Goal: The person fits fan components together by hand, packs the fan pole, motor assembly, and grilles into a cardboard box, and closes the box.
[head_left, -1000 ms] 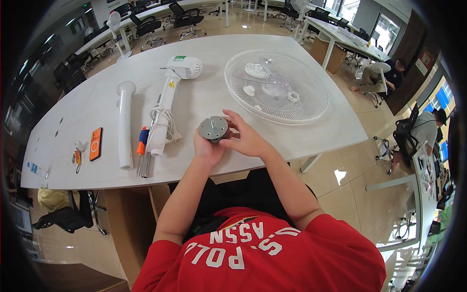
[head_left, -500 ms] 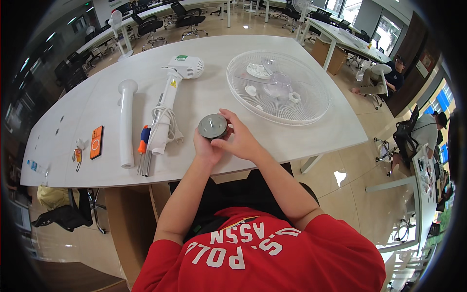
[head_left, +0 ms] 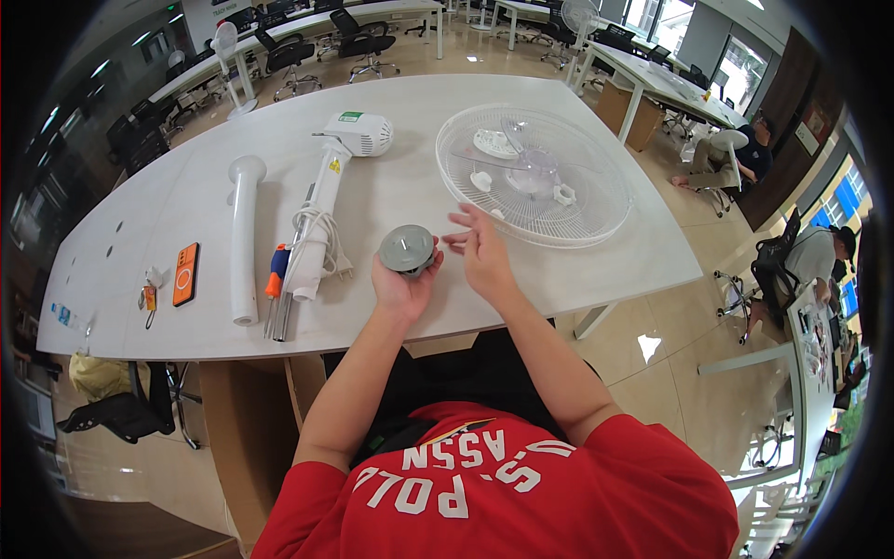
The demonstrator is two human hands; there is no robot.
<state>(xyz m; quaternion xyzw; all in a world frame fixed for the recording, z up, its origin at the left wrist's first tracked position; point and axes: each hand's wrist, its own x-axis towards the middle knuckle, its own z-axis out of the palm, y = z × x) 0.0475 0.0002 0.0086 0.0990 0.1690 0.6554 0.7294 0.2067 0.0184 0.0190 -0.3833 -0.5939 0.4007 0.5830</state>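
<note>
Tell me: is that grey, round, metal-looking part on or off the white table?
Off: the left hand cups the grey part from below, disc side up; the right hand is apart.

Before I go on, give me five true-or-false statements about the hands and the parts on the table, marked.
1. The left hand holds the round grey part. True.
2. The right hand grips the screwdriver. False: the right hand is open and holds nothing visible; the screwdriver lies on the table.
3. The orange phone lies left of the white tube with the rounded end. True.
4. The white cable trails onto the floor. False: the cable is looped in a bundle at the white post.
5. Small white parts lie within the fan guard's round outline. True.
</note>
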